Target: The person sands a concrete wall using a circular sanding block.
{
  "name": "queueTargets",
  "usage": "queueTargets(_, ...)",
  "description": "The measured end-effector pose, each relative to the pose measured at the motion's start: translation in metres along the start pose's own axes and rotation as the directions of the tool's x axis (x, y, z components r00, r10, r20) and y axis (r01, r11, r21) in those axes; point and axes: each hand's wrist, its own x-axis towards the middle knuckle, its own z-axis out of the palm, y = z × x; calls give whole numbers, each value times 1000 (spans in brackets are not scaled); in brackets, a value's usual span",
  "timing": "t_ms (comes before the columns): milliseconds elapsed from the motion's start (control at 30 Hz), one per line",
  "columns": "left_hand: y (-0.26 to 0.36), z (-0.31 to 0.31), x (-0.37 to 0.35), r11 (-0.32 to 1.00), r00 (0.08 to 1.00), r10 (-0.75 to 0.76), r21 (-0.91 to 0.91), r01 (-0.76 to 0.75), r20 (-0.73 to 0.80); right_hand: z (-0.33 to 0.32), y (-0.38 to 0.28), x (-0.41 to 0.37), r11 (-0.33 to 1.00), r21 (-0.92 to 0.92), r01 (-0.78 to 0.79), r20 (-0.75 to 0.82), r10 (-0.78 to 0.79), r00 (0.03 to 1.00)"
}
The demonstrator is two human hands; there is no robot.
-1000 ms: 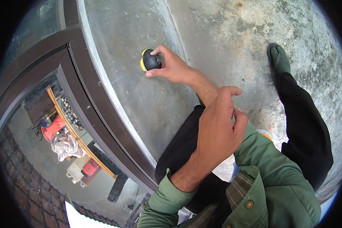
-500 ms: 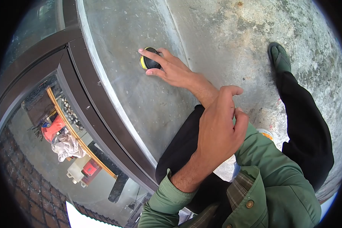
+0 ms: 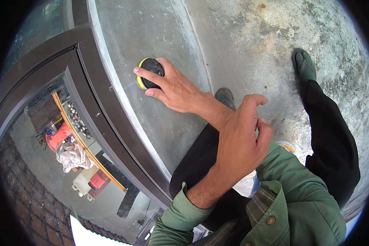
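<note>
Right hand on the disc, close by the frame

The right hand lay with fingers spread over a black, yellow-rimmed disc, covering rather than gripping it, on the grey panel just beside the brown frame. The left hand hung loosely curled and held nothing. The panel looked spotted and dusty all over, so I judged the work far from finished. The frame hemmed the disc in on one side, with open panel toward the concrete floor.

A black-and-yellow puck sits on the grey panel.
</note>
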Motion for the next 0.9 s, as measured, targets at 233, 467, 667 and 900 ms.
queueTargets(233, 2, 0, -1, 1000, 1000, -13, -22, 13, -11, -11, -8, 37, 995, 47, -89, -4, 89, 996)
queueTargets(467, -3, 1, -2, 1000, 1000, 5, -20, -6, -21, 3, -29, 22, 991, -17, 134, -103, -135, 985)
queueTargets(667, 2, 3, 4, 999, 999, 21, -32, -22, -33, -6, -32, 43, 996, 34, 79, -107, -75, 991)
queueTargets(900, -2, 2, 0, 993, 993, 94, -69, -99, -74, 10, -30, 15, 993, 11, 120, -128, -118, 985)
